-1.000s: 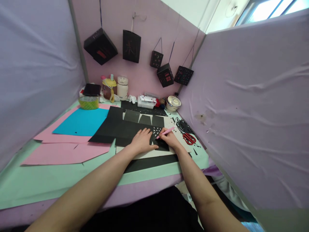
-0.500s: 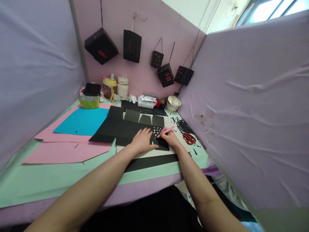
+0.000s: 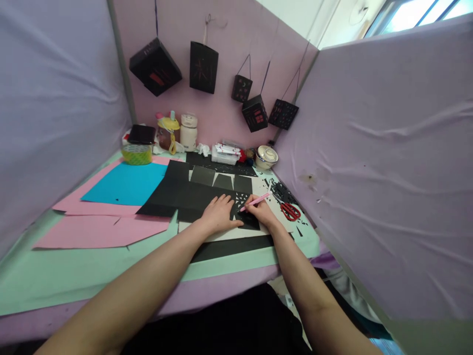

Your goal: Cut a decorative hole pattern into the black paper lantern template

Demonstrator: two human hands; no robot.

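Observation:
A sheet of black card (image 3: 185,195) with upright flaps along its far edge lies over a white board (image 3: 225,235). My left hand (image 3: 219,214) rests flat on the card, fingers stretched out and thumb pointing right. Between my right fingers is a slim pink craft knife (image 3: 260,198), held like a pen with its tip down on the card. Small triangular cut-outs (image 3: 241,199) pattern the card's right end, just beside the tip. My right hand (image 3: 263,211) leans on the card's right edge.
Red-handled scissors (image 3: 290,212) and black paper scraps (image 3: 283,192) lie at the right. Blue paper (image 3: 127,183) and pink sheets (image 3: 99,232) spread left. Tape (image 3: 136,154), a cream bottle (image 3: 188,133) and a lidded bowl (image 3: 266,157) line the back; black paper lanterns (image 3: 204,67) hang above.
The knife's tip and my right hand have shifted very slightly on the card. My left hand keeps its place. The whole view has tilted a little.

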